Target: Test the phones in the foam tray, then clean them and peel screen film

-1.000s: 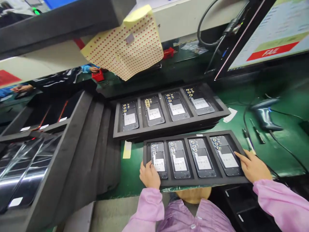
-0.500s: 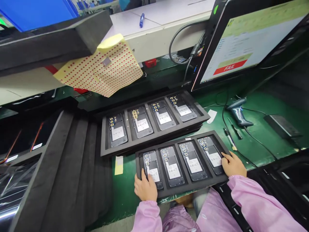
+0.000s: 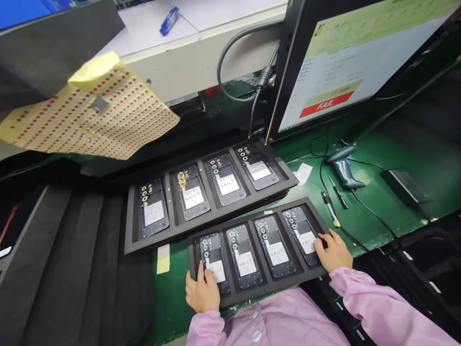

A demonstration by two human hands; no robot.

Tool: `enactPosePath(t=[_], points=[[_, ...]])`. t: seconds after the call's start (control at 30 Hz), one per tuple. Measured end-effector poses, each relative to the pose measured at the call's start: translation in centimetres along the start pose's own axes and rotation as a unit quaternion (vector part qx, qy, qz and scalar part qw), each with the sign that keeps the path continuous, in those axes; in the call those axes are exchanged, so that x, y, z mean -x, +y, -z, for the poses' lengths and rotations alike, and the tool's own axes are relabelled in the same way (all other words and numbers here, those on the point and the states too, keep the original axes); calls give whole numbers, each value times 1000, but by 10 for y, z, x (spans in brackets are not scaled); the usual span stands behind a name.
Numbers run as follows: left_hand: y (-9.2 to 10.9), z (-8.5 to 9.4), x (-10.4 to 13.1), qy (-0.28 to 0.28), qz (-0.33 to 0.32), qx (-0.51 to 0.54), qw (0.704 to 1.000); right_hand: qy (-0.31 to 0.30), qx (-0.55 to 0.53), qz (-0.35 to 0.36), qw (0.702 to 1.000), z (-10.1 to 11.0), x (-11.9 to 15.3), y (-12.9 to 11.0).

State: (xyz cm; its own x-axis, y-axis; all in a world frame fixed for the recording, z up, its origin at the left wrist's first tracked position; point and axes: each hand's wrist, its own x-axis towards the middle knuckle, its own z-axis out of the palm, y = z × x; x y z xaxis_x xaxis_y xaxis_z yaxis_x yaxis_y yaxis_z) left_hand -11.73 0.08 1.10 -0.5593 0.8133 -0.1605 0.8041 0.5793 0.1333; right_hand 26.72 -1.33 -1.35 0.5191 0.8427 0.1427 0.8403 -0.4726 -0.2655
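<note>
Pink sleeves frame the bottom of the view as your left hand (image 3: 201, 291) grips the near-left corner of a dark foam tray (image 3: 257, 283), thumb laid over the first phone body (image 3: 213, 263), fingers curled around the edge. Your right hand (image 3: 333, 251) clasps the tray's right end, fingers bent over the rim beside the fourth phone body (image 3: 303, 236). The tray holds four open-backed phone bodies in separate slots and sits at the near edge of the green desk (image 3: 374, 202), overhanging it toward your lap. Just beyond, a second tray (image 3: 212, 218) with four more phone bodies rests on a stack of like trays. To the right lie a barcode scanner (image 3: 344, 166), two pens (image 3: 333, 202) and a black power brick (image 3: 405, 185). Farther back, a monitor (image 3: 345, 67) shows a red "FAIL" banner. At the upper left hangs a yellow sheet of red dot stickers (image 3: 90, 120).
</note>
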Motion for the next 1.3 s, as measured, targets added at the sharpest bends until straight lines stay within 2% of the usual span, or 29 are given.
enactPosePath(t=[0.27,0.53,0.77,1.07,1.3], points=[[-2,-3,-5,-25,6,-32,999,20,16,55,998,-1,5,6],[11,7,-7,-42,23,-39,998,34,1,60,998,0,5,3],[21,19,-2,-39,35,5,999,19,-22,10,1000,4,0,-4],[24,19,3,-11,37,64,997,-9,-31,-17,999,12,-3,-12],[19,14,7,-1,25,78,997,24,-48,-43,998,6,-3,-12]])
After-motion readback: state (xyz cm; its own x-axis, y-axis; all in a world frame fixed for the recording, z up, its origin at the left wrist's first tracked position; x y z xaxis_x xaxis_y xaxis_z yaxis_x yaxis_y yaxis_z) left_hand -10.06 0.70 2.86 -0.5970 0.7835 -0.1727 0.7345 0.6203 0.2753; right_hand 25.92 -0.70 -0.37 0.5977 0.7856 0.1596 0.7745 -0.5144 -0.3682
